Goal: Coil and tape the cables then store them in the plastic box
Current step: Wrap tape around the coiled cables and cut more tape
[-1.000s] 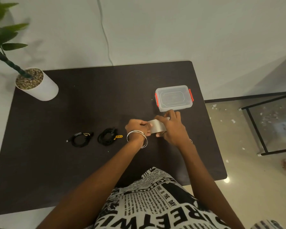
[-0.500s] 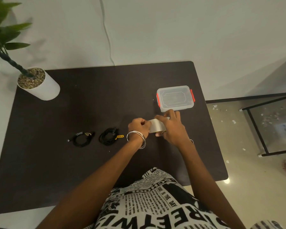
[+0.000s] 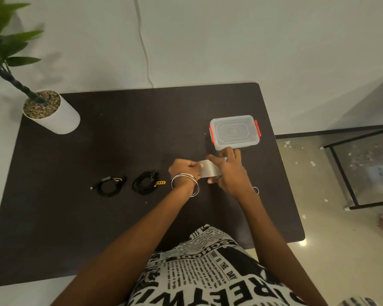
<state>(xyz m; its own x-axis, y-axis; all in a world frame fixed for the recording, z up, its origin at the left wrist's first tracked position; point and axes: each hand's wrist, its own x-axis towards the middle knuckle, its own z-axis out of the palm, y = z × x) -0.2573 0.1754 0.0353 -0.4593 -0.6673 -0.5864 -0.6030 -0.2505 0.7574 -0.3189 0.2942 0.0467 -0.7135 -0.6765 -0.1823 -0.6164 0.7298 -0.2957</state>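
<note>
Head view: left hand point(image 3: 185, 170) grip pinches free end of grey tape strip point(image 3: 209, 170); right hand point(image 3: 227, 172) grip clasps roll end, roll itself hidden under fingers. Since a second ago: hands barely shifted, strip length about same, pull looks stalled or slow. Meaning: piece not yet torn off, taping not started. Two coiled black cables point(image 3: 145, 185) lie on table point(image 3: 119, 133) left of hands, untaped. Plastic box point(image 3: 234, 131) just beyond right hand, lid on, red clips.
</note>
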